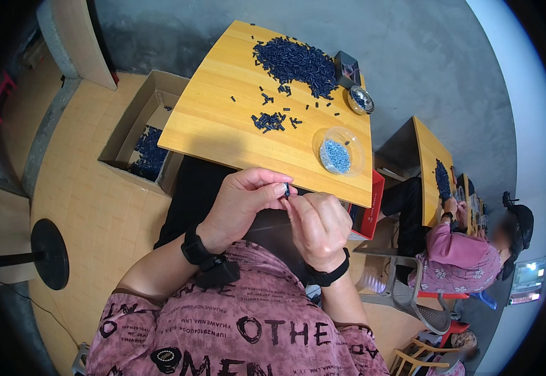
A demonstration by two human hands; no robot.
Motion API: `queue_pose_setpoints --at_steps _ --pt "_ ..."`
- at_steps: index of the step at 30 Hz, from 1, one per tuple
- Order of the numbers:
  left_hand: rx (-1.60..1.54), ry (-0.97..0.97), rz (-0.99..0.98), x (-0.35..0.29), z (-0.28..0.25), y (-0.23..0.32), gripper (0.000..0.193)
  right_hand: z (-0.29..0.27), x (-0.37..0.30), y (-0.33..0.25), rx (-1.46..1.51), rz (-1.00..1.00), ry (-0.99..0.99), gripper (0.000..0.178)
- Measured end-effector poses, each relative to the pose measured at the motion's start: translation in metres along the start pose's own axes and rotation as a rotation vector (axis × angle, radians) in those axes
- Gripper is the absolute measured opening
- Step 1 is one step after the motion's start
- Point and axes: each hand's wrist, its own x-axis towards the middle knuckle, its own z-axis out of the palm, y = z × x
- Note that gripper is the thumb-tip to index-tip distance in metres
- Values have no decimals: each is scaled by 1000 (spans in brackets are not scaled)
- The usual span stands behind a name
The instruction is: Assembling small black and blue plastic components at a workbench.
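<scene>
Just off the near edge of the wooden table, my two hands meet at the fingertips. My left hand is closed, its thumb and forefinger pinching a small dark cylindrical piece. Closed as well, my right hand pinches at the lower end of the same piece; anything smaller between those fingertips is hidden. A loose cluster of similar dark pieces lies on the table ahead. To its right stands a clear round tub with tiny light-blue parts in it.
A big heap of dark pieces covers the far tabletop, beside a black box and a small round bowl. Left of the table, a cardboard box holds more. A red box sits at right; another person works beyond.
</scene>
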Motion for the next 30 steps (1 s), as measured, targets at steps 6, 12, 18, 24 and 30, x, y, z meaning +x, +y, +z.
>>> queue_pose_setpoints --at_steps 6,12,18,24,30 --pt "91 -20 -11 -1 0 5 17 -5 5 4 57 48 -41 26" --pt "12 -66 30 -1 2 7 30 -7 11 10 207 141 -204 39" --pt "53 -70 26 -3 4 7 37 -6 9 10 230 123 -267 37" --pt "37 -34 -96 -6 11 13 41 -7 2 15 259 107 -244 37" --pt "322 -230 132 -11 6 10 56 -17 6 15 283 150 -283 38"
